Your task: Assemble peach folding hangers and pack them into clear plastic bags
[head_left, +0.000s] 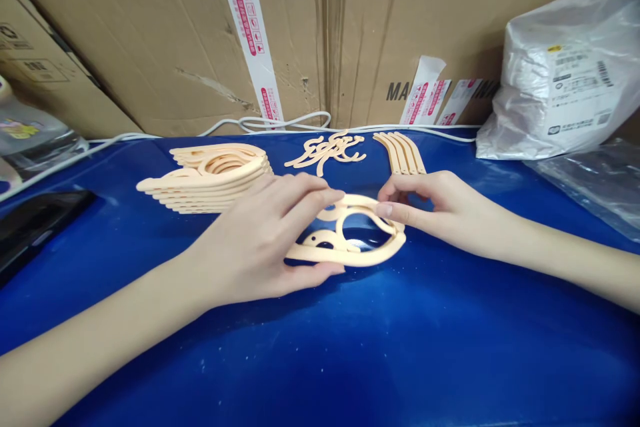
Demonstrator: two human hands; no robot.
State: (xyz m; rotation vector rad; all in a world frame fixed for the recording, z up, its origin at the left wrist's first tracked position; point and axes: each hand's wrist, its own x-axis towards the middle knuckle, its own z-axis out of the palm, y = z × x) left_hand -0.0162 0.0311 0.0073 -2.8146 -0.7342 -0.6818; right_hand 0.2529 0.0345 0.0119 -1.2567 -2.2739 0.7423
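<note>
A cream folding clothes hanger (370,257), folded into a loop with curved inner parts, is between my two hands over the blue table. My left hand (260,237) wraps its left end, fingers over the far edge and thumb along the near edge. At the right end my right hand (435,210) pinches the far side between thumb and fingers. Left of it, partly behind my left hand, lies a stack of several similar folded hangers (210,177). Beyond lie a loose pile of curved hook pieces (327,150) and a row of several hanger arms (400,152).
Cardboard boxes (175,33) stand along the back of the blue table (350,353), with a white cable (220,125) before them. A black phone-like object (40,227) lies at left. A labelled plastic-wrapped package (565,73) sits at back right, clear plastic film (595,177) beside it.
</note>
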